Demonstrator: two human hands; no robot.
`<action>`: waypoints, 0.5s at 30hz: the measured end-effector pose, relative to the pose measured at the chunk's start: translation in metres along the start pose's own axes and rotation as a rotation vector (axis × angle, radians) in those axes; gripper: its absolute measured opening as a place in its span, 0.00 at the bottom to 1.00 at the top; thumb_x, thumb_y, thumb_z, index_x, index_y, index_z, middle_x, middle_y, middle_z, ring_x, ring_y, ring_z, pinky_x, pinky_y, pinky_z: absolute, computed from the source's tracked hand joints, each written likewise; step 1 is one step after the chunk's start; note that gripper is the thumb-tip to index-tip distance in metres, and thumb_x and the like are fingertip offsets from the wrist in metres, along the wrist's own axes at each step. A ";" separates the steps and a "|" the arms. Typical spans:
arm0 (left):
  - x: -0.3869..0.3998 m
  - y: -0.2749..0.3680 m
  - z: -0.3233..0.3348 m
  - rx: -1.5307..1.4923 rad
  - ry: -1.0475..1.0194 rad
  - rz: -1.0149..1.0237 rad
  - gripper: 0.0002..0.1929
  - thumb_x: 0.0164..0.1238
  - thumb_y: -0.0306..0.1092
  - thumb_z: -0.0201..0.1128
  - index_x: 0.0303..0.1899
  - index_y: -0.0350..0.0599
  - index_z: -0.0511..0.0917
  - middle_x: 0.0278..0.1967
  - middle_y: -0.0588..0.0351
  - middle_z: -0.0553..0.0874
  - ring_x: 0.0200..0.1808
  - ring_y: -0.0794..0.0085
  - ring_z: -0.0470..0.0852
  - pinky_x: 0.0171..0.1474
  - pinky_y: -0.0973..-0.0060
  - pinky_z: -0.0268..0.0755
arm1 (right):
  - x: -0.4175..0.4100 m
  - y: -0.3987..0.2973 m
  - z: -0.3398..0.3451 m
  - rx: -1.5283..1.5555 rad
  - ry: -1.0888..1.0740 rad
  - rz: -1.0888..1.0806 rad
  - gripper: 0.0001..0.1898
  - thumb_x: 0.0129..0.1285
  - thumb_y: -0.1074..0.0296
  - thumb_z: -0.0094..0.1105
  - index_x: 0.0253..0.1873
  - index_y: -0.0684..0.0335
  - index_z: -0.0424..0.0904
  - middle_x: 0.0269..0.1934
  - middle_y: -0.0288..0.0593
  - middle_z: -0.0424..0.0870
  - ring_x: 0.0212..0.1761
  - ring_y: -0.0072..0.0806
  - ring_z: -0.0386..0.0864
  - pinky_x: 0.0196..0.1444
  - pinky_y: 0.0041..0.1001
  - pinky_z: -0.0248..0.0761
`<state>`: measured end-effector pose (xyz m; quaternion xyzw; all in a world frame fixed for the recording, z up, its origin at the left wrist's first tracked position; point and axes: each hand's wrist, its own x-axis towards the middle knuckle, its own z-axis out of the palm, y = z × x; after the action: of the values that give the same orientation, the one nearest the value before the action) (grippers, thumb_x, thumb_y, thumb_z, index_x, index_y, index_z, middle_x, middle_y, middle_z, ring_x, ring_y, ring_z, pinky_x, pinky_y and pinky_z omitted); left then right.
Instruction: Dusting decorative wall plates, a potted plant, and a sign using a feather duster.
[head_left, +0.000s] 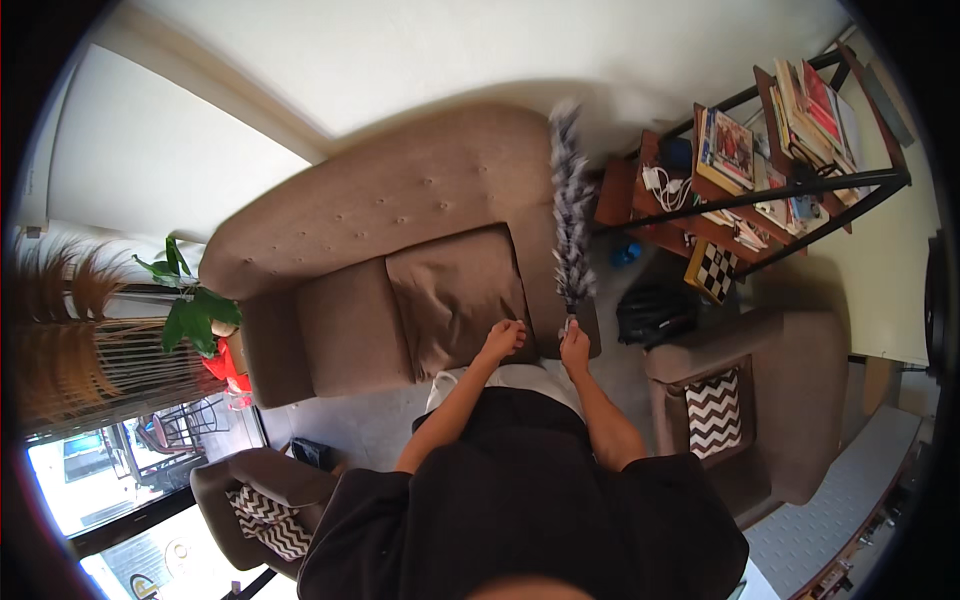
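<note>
My right hand (575, 349) grips the short handle of a fluffy grey and white duster (572, 217). The duster points away from me, in front of the right armrest (536, 281) of a brown upholstered sofa (375, 202), and its outline is slightly blurred. My left hand (504, 340) hovers over the front of the sofa's wrinkled right seat cushion (457, 292). Its fingers are curled in, and no object shows in them. Beside that cushion lies a smoother left seat cushion (351, 330).
At right stands a black-framed wooden shelf (817, 187) with books, a white cable (666, 189) and a checkered board (711, 270). A black bag (656, 311) lies below it, near a brown armchair (806, 405). At left are a leafy plant (196, 319) and another armchair (259, 487).
</note>
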<state>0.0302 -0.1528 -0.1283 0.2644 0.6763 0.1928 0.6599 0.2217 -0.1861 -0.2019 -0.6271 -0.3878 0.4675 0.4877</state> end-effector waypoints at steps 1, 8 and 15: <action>-0.007 -0.005 0.002 -0.001 0.000 -0.012 0.16 0.70 0.48 0.54 0.44 0.46 0.79 0.33 0.62 0.83 0.33 0.78 0.81 0.34 0.77 0.72 | -0.009 0.000 -0.005 -0.151 0.015 0.199 0.27 0.75 0.46 0.40 0.24 0.60 0.64 0.16 0.33 0.65 0.16 0.18 0.62 0.19 0.22 0.56; -0.021 -0.035 0.004 0.011 -0.056 -0.034 0.16 0.70 0.47 0.53 0.45 0.46 0.78 0.36 0.60 0.83 0.35 0.77 0.80 0.38 0.76 0.71 | -0.131 0.036 -0.093 -0.209 0.103 0.313 0.26 0.76 0.49 0.37 0.23 0.60 0.64 0.14 0.30 0.62 0.16 0.19 0.61 0.21 0.27 0.55; -0.031 -0.054 -0.011 0.031 -0.058 -0.039 0.16 0.69 0.48 0.54 0.44 0.46 0.79 0.34 0.62 0.84 0.31 0.80 0.79 0.32 0.79 0.69 | -0.198 0.057 -0.093 -0.365 0.206 0.216 0.27 0.74 0.52 0.38 0.27 0.71 0.71 0.17 0.49 0.70 0.20 0.41 0.70 0.26 0.40 0.61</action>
<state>0.0136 -0.2132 -0.1367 0.2670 0.6648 0.1615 0.6788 0.2615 -0.4085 -0.2085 -0.7871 -0.3446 0.3726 0.3506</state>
